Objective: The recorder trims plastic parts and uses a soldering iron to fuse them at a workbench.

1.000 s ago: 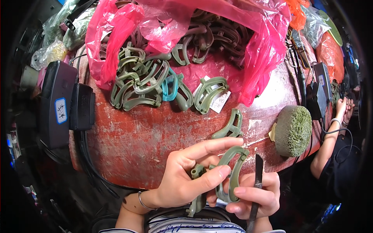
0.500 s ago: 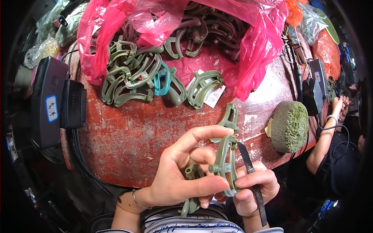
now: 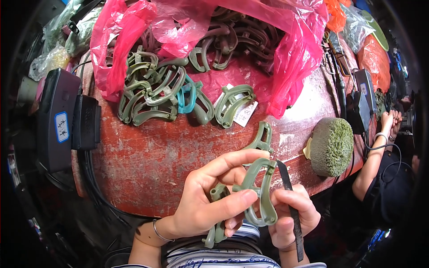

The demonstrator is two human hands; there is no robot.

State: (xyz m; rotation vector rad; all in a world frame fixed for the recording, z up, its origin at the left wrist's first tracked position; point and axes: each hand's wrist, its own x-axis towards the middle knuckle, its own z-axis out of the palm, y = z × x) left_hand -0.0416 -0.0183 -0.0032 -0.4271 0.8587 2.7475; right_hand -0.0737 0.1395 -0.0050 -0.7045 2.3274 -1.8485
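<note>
My left hand (image 3: 203,192) is closed on a green plastic part (image 3: 269,201), a curved loop-shaped frame with a crossbar, pinched between thumb and fingers. A second green part (image 3: 219,193) is tucked in the same hand, nearer the palm. My right hand (image 3: 295,214) grips a narrow, flat dark blade (image 3: 285,176), its black end pointing up and away along the frame's right side. Whether the blade touches the frame, I cannot tell. Just beyond my left fingertips, another green part (image 3: 262,136) lies on the table.
On the red worn table (image 3: 147,165) lie a heap of green parts (image 3: 152,96), one turquoise part (image 3: 187,97) and a pink plastic bag (image 3: 292,58) holding more. Right stands a round green abrasive-looking block (image 3: 333,147); left, a black box (image 3: 58,120). A co-worker's arm (image 3: 373,156) shows far right.
The held green frame has turned in my left fingers, so its open loop now faces up more. The dark blade has shifted slightly right and stands a little more upright.
</note>
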